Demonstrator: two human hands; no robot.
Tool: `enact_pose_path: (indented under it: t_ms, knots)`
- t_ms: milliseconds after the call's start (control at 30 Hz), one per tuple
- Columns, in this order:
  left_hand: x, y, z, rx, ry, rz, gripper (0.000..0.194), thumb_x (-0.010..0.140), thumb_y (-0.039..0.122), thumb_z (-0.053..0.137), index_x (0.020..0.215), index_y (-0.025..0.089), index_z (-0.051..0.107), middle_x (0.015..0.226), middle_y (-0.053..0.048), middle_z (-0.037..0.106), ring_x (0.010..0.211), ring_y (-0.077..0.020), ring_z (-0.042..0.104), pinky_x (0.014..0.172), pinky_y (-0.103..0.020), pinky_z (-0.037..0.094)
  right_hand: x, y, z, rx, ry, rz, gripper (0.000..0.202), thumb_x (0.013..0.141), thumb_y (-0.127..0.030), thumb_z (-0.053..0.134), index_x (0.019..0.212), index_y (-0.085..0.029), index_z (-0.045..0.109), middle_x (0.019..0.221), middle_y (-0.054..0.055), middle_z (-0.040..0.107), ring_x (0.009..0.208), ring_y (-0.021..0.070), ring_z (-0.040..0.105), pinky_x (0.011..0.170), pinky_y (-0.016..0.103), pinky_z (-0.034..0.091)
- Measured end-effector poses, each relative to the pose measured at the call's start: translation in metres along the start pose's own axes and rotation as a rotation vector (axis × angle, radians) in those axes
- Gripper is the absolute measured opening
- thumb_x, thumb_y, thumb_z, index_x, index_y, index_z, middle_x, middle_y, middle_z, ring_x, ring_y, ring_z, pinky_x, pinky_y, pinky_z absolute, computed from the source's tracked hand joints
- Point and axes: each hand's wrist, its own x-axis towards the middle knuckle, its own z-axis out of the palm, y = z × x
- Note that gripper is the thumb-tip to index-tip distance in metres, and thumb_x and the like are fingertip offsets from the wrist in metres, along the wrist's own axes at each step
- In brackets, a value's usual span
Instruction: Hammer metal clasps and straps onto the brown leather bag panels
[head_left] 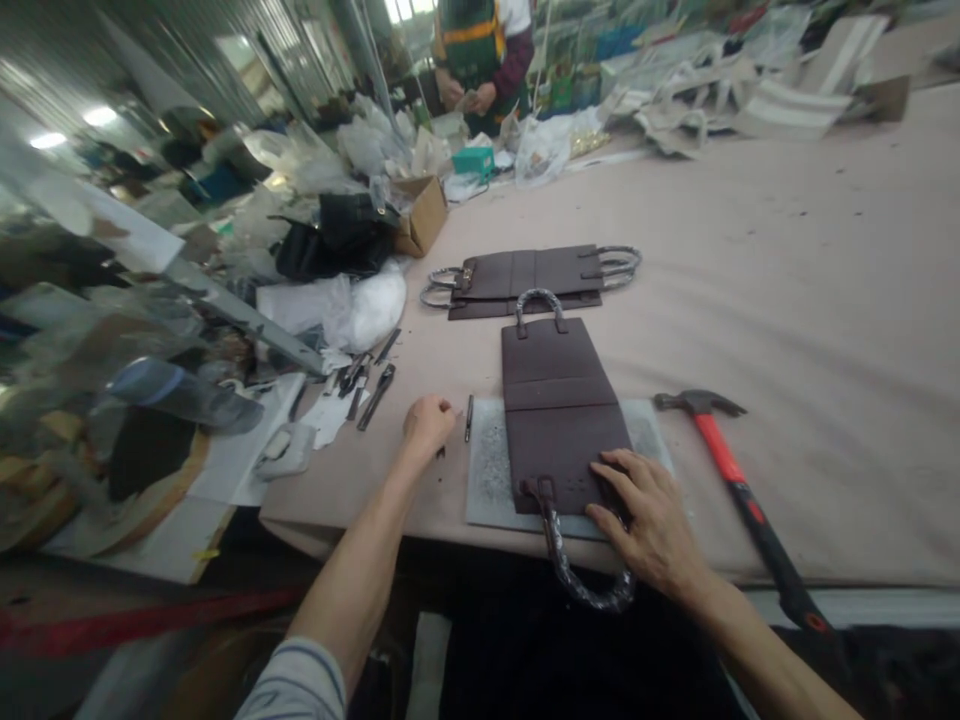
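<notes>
In a cluttered workshop, a broad tabletop [810, 300] under a dull pinkish-grey cover. Near its front edge, a dark brown bag panel [562, 400] lying flat, its nearer half on a grey board [491, 470], with one wrapped handle [589, 597] hanging past the edge and another at the far end. Of the two bare hands, the right hand [649, 515] open, fingers spread over the panel's near right corner; the left hand [429, 425] half curled, apart from the panel, impossible to tell whether around anything small. Between left hand and panel, a thin metal rod [469, 418]. To the right, a claw hammer [739, 490]. Farther back, more brown panels [525, 272] with wrapped handles, then a cardboard box [421, 217] and an aproned person [472, 60].
</notes>
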Motion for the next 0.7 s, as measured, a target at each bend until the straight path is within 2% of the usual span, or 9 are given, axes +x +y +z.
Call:
enact_pose_path:
  t_ms: [100, 167, 300, 400, 533, 633, 700]
  knots:
    - [0.007, 0.021, 0.004, 0.008, -0.073, 0.025, 0.028, 0.081, 0.04, 0.07, 0.093, 0.016, 0.08, 0.095, -0.018, 0.078, 0.092, -0.0264, 0.074, 0.073, -0.028, 0.051, 0.0, -0.002, -0.001, -0.004, -0.001, 0.002, 0.038, 0.095, -0.038, 0.061, 0.127, -0.018, 0.06, 0.134, 0.015, 0.058, 0.127, 0.0358, 0.05, 0.106, 0.057, 0.042]
    - [0.01, 0.026, 0.003, 0.027, -0.119, 0.031, 0.03, 0.078, 0.04, 0.072, 0.089, 0.013, 0.08, 0.088, -0.02, 0.077, 0.086, -0.028, 0.074, 0.069, -0.028, 0.05, 0.001, -0.004, -0.002, -0.006, -0.001, 0.004, 0.038, 0.094, -0.037, 0.062, 0.127, -0.018, 0.06, 0.134, 0.015, 0.058, 0.127, 0.0358, 0.05, 0.106, 0.056, 0.042]
    - [0.014, 0.02, 0.0, 0.077, -0.181, 0.046, 0.025, 0.076, 0.035, 0.07, 0.079, 0.011, 0.077, 0.076, -0.021, 0.075, 0.078, -0.0289, 0.074, 0.065, -0.029, 0.05, 0.0, -0.007, -0.003, 0.003, -0.011, 0.024, 0.039, 0.092, -0.035, 0.064, 0.127, -0.018, 0.06, 0.134, 0.016, 0.057, 0.128, 0.0356, 0.049, 0.107, 0.056, 0.041]
    - [0.018, 0.014, 0.002, 0.104, -0.202, 0.078, 0.018, 0.075, 0.029, 0.068, 0.074, 0.013, 0.075, 0.074, -0.019, 0.074, 0.081, -0.03, 0.075, 0.068, -0.03, 0.051, 0.0, -0.008, -0.003, 0.006, -0.027, 0.046, 0.041, 0.091, -0.035, 0.065, 0.128, -0.018, 0.06, 0.135, 0.015, 0.057, 0.129, 0.0353, 0.048, 0.108, 0.056, 0.04]
    - [0.028, 0.016, 0.01, 0.119, -0.22, 0.06, 0.012, 0.072, 0.024, 0.07, 0.066, 0.014, 0.069, 0.067, -0.019, 0.071, 0.085, -0.0355, 0.075, 0.071, -0.034, 0.054, -0.001, -0.01, -0.003, 0.021, -0.047, 0.074, 0.044, 0.089, -0.035, 0.069, 0.129, -0.017, 0.062, 0.136, 0.015, 0.057, 0.129, 0.0349, 0.048, 0.109, 0.055, 0.04]
    - [0.033, 0.018, 0.01, 0.09, -0.256, 0.018, 0.012, 0.068, 0.019, 0.07, 0.059, 0.015, 0.063, 0.052, -0.016, 0.064, 0.075, -0.0372, 0.074, 0.067, -0.037, 0.056, -0.001, -0.012, -0.004, 0.035, -0.057, 0.089, 0.045, 0.088, -0.034, 0.07, 0.129, -0.017, 0.062, 0.136, 0.015, 0.057, 0.129, 0.0344, 0.048, 0.111, 0.054, 0.038]
    - [0.03, 0.018, 0.004, 0.023, -0.271, 0.014, 0.01, 0.069, 0.018, 0.067, 0.061, 0.014, 0.063, 0.051, -0.014, 0.063, 0.069, -0.0337, 0.073, 0.063, -0.035, 0.057, 0.0, -0.013, -0.005, 0.042, -0.062, 0.097, 0.045, 0.087, -0.034, 0.071, 0.128, -0.016, 0.062, 0.136, 0.015, 0.057, 0.129, 0.0342, 0.048, 0.111, 0.054, 0.038]
